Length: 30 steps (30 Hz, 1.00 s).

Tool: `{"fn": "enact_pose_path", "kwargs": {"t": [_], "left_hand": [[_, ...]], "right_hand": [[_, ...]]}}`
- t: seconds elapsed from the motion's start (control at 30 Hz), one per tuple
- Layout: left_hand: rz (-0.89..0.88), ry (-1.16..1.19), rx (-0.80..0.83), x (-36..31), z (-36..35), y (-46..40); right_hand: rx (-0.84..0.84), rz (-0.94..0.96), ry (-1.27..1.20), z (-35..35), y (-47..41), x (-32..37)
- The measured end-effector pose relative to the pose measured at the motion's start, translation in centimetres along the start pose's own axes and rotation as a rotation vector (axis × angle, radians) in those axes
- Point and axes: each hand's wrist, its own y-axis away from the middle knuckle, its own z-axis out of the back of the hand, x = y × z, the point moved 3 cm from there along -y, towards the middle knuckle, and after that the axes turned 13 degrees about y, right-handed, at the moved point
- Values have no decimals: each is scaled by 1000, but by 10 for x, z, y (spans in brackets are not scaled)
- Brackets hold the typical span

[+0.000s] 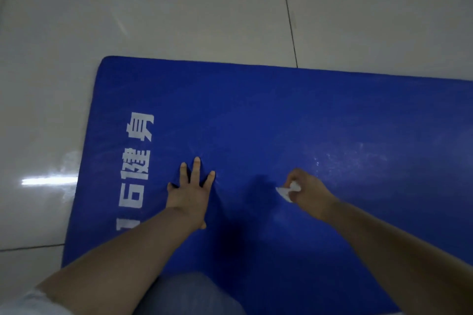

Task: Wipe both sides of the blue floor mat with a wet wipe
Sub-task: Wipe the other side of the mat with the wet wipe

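Note:
The blue floor mat (pixel 268 115) lies flat on the tiled floor, with white printed characters along its left end. My left hand (pixel 190 193) presses flat on the mat, fingers straight and spread, just right of the characters. To its right, my right hand (pixel 311 193) grips a crumpled white wet wipe (pixel 288 190) against the mat's surface. A faint wet sheen shows on the mat beyond and to the right of that hand.
Glossy pale floor tiles (pixel 179 7) surround the mat on the left and far side, with a bright light reflection at the left. My knee in blue jeans (pixel 186 294) is at the bottom edge, on the mat's near side.

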Motion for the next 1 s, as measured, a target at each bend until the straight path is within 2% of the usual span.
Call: {"fn": "enact_pose_path", "kwargs": {"t": [0.1,0.23,0.27,0.33,0.4,0.43,0.5,0.6,0.73,0.83,0.87,0.93,1.0], "left_hand": [[6,-4,-17,-2,-2,-1],[41,14,-7,-9,18,0],[26,21,-99,-14,29,-3],[-76,73,-442,-23,53,-16],[-180,165,-817,-27,72,-41],[-200,246,-938,-25,78,-57],[-175,369,-963,-22,81,-88],[-110,392,-966,-15,74,-116],[-90,398,-979,-10,66,-124],[-97,402,-989,-11,68,-125],[-98,401,-989,-11,69,-125],[-105,417,-971,-11,69,-126],[-100,421,-954,-8,69,-125]], "right_hand": [[-58,-19,-312,-22,-5,8],[83,39,-697,-56,-10,27],[114,69,-745,-60,-14,29],[90,89,-874,-55,-33,31],[-19,71,-1016,-36,-56,30],[-95,94,-1006,-21,-67,32],[-258,162,-879,11,-85,39],[-510,189,-699,45,-117,48],[-679,276,-651,83,-162,62],[-814,342,-430,113,-204,76],[-820,356,-271,115,-219,80],[-718,327,132,99,-242,91],[-660,330,353,67,-239,101]]}}
